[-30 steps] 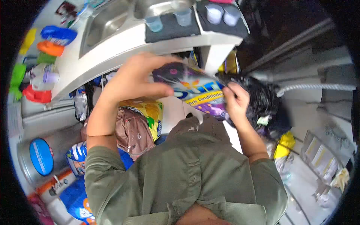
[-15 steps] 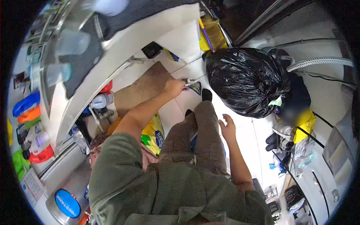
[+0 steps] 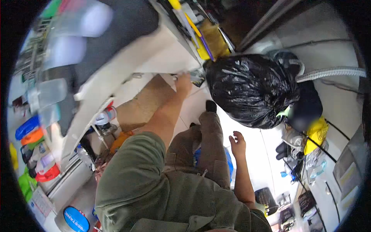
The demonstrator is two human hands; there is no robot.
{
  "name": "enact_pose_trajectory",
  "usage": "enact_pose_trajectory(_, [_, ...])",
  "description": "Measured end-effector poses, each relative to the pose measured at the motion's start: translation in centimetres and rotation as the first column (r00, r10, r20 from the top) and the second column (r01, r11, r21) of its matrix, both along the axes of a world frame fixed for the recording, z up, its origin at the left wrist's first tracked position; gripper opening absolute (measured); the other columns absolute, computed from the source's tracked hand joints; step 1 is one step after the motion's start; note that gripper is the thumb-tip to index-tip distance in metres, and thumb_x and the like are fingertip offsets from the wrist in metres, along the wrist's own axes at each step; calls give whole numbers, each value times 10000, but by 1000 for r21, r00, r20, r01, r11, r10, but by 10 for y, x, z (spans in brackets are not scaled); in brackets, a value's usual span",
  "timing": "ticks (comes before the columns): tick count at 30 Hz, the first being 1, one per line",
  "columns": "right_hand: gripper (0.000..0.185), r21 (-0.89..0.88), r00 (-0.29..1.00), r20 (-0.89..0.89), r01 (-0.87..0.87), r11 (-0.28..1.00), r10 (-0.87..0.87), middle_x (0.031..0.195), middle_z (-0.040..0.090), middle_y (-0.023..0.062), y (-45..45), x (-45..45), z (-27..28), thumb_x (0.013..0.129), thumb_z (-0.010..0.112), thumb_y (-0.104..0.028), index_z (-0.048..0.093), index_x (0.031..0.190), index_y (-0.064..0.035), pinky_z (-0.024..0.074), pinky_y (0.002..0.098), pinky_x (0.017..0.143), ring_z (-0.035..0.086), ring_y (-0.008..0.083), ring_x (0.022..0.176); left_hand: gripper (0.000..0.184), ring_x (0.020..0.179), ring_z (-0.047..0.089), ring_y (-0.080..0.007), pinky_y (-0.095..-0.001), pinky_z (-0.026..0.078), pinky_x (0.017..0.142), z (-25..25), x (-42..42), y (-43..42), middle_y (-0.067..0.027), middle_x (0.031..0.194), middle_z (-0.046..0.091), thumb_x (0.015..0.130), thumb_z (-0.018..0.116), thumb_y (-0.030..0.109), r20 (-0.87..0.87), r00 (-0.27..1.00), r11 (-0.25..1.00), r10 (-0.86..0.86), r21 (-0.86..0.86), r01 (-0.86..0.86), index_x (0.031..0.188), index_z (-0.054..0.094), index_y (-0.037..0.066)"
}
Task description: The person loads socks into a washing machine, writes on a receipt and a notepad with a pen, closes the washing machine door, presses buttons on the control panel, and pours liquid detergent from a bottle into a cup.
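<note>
My left hand (image 3: 184,84) reaches out under the edge of the white counter (image 3: 170,50), its fingers closed and blurred. Against its fingertips is a small dark item with greyish parts (image 3: 197,79), too smeared to name. Below the hand lies a flat brown sheet (image 3: 145,102) on the tiled floor. Just to the right bulges a full, knotted black garbage bag (image 3: 253,91). Over the white floor, beside my right knee, hangs my right hand (image 3: 237,145), its fingers loosely bent and apart, holding nothing.
Yellow and purple sticks (image 3: 199,35) stand behind the bag. A ribbed hose (image 3: 332,72) runs off to the right, above a yellow bag (image 3: 317,135). Clear containers (image 3: 52,91) sit on the dark counter mat at left. A metal tank (image 3: 76,219) is at lower left.
My left hand has moved farther forward with the small item, closer to the counter's edge. The view has shifted, and the counter now covers more of the floor. My right hand stays open.
</note>
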State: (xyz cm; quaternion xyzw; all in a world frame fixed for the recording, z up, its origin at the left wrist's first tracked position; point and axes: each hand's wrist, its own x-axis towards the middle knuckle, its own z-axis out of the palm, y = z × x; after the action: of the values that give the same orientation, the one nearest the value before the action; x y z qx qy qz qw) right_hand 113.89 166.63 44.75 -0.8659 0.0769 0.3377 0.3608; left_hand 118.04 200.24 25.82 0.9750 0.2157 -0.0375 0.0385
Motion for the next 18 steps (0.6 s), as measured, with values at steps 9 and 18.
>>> enact_pose_trajectory(9, [617, 455, 632, 772, -473, 754, -69, 1157, 473, 217, 245, 166, 276, 662, 713, -110, 416, 1186, 25, 353, 392, 939, 451, 363, 1089, 444, 1044, 514, -317, -433, 421, 855, 377, -52, -28, -157, 1186, 503, 779, 571, 357, -241, 784, 550, -572, -821, 149, 1120, 527, 75])
enact_pose_trajectory(18, [666, 283, 565, 778, -706, 649, 275, 1038, 589, 174, 357, 208, 316, 580, 777, -159, 458, 1153, -43, 448, 358, 831, 568, 312, 957, 159, 855, 586, -138, -280, 450, 780, 638, -85, 223, -64, 895, 652, 840, 555, 147, 137, 982, 390, 131, -918, 76, 887, 642, 23])
